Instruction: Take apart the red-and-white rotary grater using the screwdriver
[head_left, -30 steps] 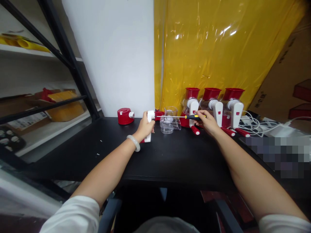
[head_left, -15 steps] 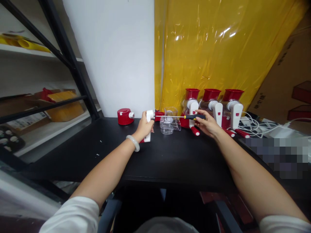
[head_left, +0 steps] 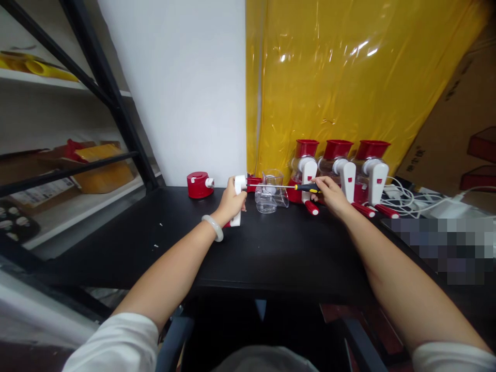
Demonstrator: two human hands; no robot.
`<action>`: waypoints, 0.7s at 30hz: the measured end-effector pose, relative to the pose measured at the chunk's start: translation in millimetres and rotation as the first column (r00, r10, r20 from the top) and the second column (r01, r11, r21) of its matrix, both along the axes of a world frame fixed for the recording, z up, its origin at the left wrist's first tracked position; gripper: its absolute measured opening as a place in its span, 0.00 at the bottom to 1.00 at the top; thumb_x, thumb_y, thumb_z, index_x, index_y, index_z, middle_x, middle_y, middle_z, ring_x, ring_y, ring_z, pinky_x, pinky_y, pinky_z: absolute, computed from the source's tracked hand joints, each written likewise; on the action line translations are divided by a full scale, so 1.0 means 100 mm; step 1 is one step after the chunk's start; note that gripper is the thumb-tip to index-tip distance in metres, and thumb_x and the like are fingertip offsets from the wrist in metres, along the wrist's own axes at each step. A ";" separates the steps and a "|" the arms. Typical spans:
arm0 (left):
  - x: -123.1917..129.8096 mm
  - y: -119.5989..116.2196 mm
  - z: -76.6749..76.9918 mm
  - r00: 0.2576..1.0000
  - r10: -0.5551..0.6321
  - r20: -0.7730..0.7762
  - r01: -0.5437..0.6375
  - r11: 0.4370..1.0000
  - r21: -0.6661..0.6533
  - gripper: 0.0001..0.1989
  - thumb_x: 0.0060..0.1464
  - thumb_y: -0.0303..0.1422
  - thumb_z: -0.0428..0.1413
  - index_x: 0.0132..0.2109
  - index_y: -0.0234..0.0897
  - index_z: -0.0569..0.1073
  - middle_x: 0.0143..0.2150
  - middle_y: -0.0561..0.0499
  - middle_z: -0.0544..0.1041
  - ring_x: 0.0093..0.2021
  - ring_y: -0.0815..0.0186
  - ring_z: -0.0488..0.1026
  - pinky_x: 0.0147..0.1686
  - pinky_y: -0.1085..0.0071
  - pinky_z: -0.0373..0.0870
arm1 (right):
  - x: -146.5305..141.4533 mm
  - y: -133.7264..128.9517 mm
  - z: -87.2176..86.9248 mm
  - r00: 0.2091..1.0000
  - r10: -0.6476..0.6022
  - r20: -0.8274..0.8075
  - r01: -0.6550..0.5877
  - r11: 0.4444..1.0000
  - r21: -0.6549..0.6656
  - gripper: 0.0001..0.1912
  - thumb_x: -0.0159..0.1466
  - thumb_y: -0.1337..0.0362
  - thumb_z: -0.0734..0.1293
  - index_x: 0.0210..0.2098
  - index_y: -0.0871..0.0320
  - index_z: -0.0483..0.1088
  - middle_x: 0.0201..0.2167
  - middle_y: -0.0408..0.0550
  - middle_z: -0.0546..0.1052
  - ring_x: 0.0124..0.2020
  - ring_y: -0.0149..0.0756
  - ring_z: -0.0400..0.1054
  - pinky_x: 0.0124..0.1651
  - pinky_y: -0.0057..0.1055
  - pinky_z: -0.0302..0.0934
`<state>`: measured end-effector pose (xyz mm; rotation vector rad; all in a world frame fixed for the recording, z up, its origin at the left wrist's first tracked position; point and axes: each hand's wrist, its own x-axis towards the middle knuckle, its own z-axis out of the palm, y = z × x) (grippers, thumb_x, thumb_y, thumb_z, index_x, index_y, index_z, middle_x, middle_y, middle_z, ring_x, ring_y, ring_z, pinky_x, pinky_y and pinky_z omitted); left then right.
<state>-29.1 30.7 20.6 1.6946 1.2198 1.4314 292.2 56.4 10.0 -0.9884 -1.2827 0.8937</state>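
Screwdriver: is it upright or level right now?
Roughly level: the screwdriver lies nearly horizontal across the view, pointing from the right hand toward the white part in the left hand.

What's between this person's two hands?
In the head view, the screwdriver spans the gap; behind it are a red piece, the clear part and the leftmost red-and-white machine.

free tabletop (head_left: 287,253) before screwdriver (head_left: 308,187), transparent housing (head_left: 266,200), grinders (head_left: 346,175) blocking behind

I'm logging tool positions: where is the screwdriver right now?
In the head view, the screwdriver is just right of centre, held in the right hand and pointing left toward the white part in the left hand.
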 end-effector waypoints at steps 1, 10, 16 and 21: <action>0.00 0.00 0.00 1.000 -0.003 -0.004 0.003 1.000 0.004 0.23 0.45 0.23 0.50 0.51 0.40 0.61 0.22 0.62 0.67 0.16 0.70 0.67 0.18 0.75 0.67 | -0.01 -0.01 0.00 1.000 -0.009 0.003 0.009 1.000 0.011 0.27 0.51 0.39 0.73 0.38 0.52 0.68 0.27 0.40 0.72 0.22 0.29 0.67 0.24 0.28 0.63; -0.01 0.00 0.01 1.000 -0.006 0.005 0.006 1.000 0.025 0.24 0.45 0.23 0.50 0.51 0.40 0.60 0.22 0.62 0.67 0.16 0.69 0.67 0.19 0.73 0.68 | 0.00 -0.07 0.01 0.990 0.116 -0.082 -0.113 0.993 0.042 0.27 0.50 0.47 0.77 0.43 0.48 0.66 0.33 0.39 0.71 0.29 0.30 0.68 0.30 0.30 0.65; 0.00 -0.01 0.02 1.000 -0.004 -0.003 0.004 1.000 0.008 0.25 0.45 0.22 0.50 0.52 0.40 0.60 0.22 0.62 0.66 0.16 0.70 0.67 0.18 0.75 0.67 | 0.01 -0.12 0.05 0.975 0.175 -0.134 -0.171 0.984 0.046 0.29 0.48 0.53 0.79 0.45 0.45 0.67 0.35 0.40 0.71 0.31 0.31 0.68 0.34 0.33 0.66; 0.02 -0.04 0.03 1.000 -0.006 -0.006 0.006 1.000 -0.013 0.24 0.45 0.22 0.50 0.51 0.39 0.60 0.21 0.62 0.65 0.16 0.70 0.66 0.18 0.74 0.67 | 0.01 -0.13 0.08 0.970 0.177 -0.168 -0.172 0.984 0.044 0.27 0.47 0.56 0.78 0.44 0.45 0.67 0.36 0.39 0.73 0.32 0.31 0.70 0.34 0.31 0.65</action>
